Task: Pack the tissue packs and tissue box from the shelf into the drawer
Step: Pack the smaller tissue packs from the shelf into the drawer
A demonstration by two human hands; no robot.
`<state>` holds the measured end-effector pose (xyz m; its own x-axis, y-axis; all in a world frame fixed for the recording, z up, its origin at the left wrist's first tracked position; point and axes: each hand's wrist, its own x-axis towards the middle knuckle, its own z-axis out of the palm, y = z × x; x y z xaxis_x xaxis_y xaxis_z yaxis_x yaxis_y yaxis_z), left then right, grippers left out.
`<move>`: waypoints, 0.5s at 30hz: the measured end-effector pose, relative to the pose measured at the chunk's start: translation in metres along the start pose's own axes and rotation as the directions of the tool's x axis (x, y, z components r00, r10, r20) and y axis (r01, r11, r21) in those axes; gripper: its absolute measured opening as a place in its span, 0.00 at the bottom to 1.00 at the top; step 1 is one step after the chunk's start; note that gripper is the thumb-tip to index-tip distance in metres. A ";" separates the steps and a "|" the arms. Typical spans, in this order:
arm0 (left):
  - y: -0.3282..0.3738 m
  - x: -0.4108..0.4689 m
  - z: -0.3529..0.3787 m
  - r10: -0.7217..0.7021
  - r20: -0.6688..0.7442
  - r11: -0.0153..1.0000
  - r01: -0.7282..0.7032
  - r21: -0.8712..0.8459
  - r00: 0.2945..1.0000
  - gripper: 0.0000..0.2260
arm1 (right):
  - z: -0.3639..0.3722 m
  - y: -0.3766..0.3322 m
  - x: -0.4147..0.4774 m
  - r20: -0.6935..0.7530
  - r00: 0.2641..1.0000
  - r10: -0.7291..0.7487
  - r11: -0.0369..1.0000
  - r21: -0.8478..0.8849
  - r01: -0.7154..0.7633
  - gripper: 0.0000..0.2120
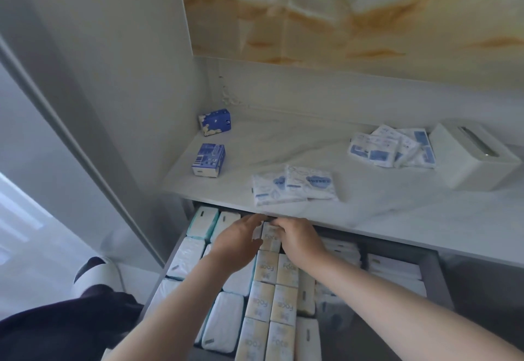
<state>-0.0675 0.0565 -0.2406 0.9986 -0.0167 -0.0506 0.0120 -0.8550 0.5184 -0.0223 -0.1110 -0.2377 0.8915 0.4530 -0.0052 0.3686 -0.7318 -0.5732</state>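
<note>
On the shelf I see two blue tissue packs at the left, two flat white packs mid-shelf, a heap of white-and-blue packs and the white tissue box far right. Below, in the open drawer, my left hand and right hand both close around a yellow Face tissue pack at the back, among rows of packs.
</note>
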 end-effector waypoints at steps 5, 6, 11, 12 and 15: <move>-0.005 0.001 0.008 -0.008 0.054 0.995 0.002 0.104 0.999 0.27 | 0.002 -0.002 -0.003 0.152 0.988 0.015 0.995 -0.102 0.001 0.24; -0.006 0.002 0.009 0.003 0.059 0.992 -0.010 0.125 0.998 0.27 | 0.003 -0.003 -0.004 0.159 0.987 0.018 0.994 -0.113 0.001 0.26; -0.007 0.003 0.012 0.065 0.088 0.972 -0.083 0.221 0.994 0.25 | 0.003 -0.002 -0.009 0.199 0.980 0.024 0.965 -0.260 0.029 0.29; -0.006 0.003 0.012 0.067 0.108 0.963 -0.093 0.252 0.992 0.24 | 0.003 -0.001 -0.010 0.238 0.971 0.031 0.960 -0.278 0.037 0.29; -0.003 0.005 0.011 0.058 0.126 0.953 -0.092 0.288 0.990 0.21 | -0.002 0.004 -0.009 0.276 0.960 0.040 0.957 -0.286 0.043 0.28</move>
<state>-0.0632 0.0532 -0.2517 0.9832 -0.1309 -0.1274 -0.0954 -0.9628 0.2529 -0.0283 -0.1190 -0.2389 0.7980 0.5466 -0.2537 0.4664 -0.8268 -0.3145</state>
